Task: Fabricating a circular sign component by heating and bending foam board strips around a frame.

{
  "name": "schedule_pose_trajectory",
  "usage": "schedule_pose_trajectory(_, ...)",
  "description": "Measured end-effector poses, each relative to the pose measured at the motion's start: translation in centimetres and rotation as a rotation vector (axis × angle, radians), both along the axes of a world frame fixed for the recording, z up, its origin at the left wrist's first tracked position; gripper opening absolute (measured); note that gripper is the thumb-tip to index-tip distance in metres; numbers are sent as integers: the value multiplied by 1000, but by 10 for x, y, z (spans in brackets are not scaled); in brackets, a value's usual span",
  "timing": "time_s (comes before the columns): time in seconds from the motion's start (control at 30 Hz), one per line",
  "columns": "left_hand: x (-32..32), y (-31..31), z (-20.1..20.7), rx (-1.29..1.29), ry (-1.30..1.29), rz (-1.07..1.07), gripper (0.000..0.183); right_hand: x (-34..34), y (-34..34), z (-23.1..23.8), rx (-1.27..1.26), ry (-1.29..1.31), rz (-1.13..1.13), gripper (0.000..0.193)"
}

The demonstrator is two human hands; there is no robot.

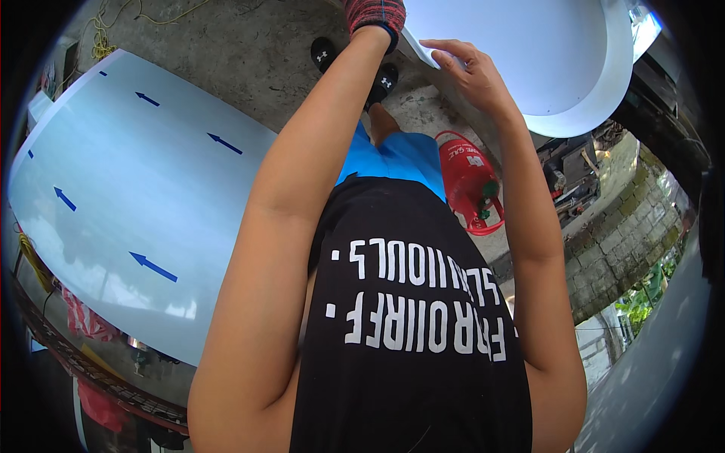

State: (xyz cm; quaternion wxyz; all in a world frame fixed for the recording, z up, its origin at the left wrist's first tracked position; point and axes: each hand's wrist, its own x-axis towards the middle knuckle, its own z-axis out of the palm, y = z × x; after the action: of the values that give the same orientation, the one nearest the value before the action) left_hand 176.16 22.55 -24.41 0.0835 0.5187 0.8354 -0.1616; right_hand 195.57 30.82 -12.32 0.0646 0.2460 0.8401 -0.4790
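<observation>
A person looking straight down raises both arms to a white sheet [529,53] held overhead. The bare right hand [468,72] lies flat, fingers spread, against the sheet's lower edge; the left hand [375,13], in a red knit glove, reaches the same edge, its grip cut off by the frame. Below lie a large white panel [136,196] marked with blue arrows and a red gas cylinder [468,181] on the concrete floor [249,53].

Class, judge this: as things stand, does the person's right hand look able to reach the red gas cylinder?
Probably not at once: the right hand rests on the white sheet, and the red gas cylinder stands on the floor below.
</observation>
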Motion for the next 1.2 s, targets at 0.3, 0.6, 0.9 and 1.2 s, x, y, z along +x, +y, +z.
schedule_pose_trajectory(0.3, 3, 7, 44, 155, -75, 235, 23, -2, 1, 5, -17, -26, 9, 32)
schedule_pose_trajectory(0.6, 2, 8, 12, 139, -20, 261, 21, -5, 1, 5, -30, -33, 19, 32)
schedule_pose_trajectory(0.9, -3, 10, -4, 4, -12, 84, 25, -5, 2, 4, 2, -16, 43, 33)
schedule_pose_trajectory(1.2, -2, 6, 21, 92, -65, 120, 24, -3, 3, 4, -1, -22, 49, 35)
